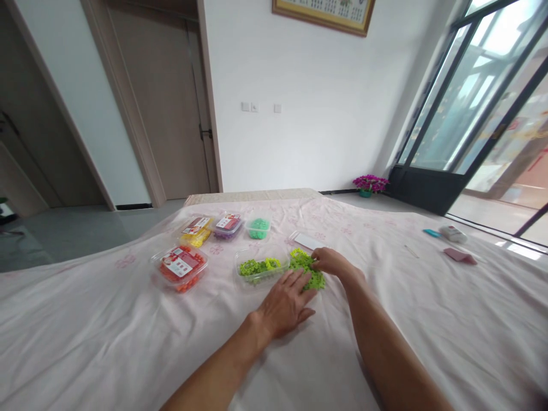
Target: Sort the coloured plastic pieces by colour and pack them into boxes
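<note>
Green pieces partly hidden beneath both hands' fingers.

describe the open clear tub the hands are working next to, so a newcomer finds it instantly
On the pink floral cloth, five clear plastic tubs sit left of centre. Take the front one nearest the left hand: the open clear tub of lime-green pieces. Unlike the red-filled tub beside it, it has no lid label.

Both my forearms are bare right down from the lower edge of the view; no sleeve, cuff or glove shows on either. My left hand wears no ring, watch or band that I can make out. My right hand and its wrist are likewise unadorned, with short fingers and nothing strapped on.
</note>
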The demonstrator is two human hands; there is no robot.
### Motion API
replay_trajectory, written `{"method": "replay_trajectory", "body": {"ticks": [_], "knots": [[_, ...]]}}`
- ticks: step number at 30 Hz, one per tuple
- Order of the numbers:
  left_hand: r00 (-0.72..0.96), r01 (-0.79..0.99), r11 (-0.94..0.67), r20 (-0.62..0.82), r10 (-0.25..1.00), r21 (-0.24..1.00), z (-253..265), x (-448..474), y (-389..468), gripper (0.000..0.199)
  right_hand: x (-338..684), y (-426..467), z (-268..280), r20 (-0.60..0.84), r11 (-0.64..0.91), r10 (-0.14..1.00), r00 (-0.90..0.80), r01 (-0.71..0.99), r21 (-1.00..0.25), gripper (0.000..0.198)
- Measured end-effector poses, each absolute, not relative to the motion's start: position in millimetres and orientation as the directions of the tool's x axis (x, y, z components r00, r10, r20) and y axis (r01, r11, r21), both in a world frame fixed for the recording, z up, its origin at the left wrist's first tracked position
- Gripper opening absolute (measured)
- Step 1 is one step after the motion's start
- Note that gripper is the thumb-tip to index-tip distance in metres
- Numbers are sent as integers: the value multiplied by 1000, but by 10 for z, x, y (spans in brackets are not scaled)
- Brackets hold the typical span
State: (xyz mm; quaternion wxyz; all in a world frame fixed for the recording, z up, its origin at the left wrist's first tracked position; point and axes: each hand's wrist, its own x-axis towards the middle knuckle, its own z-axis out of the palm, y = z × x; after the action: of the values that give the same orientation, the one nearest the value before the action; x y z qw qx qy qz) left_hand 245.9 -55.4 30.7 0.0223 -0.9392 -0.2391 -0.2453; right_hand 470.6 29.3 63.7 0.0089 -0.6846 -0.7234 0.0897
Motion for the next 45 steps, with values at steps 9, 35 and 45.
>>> {"method": "replay_trajectory", "body": {"ticks": [9,35,45], "knots": [[161,756,-538,690,706,373,231,1557,-300,63,4612,242,687,-59,5,998,-11,995,-102,43],[79,482,-465,492,867,743,-100,1436,-66,82,3937,42,923,342,268,930,-132,882,-389,44],[70,503,-494,536,842,709,-32,1461,-102,82,3510,-62,689,367,501,851,-375,790,-354,40]]}}
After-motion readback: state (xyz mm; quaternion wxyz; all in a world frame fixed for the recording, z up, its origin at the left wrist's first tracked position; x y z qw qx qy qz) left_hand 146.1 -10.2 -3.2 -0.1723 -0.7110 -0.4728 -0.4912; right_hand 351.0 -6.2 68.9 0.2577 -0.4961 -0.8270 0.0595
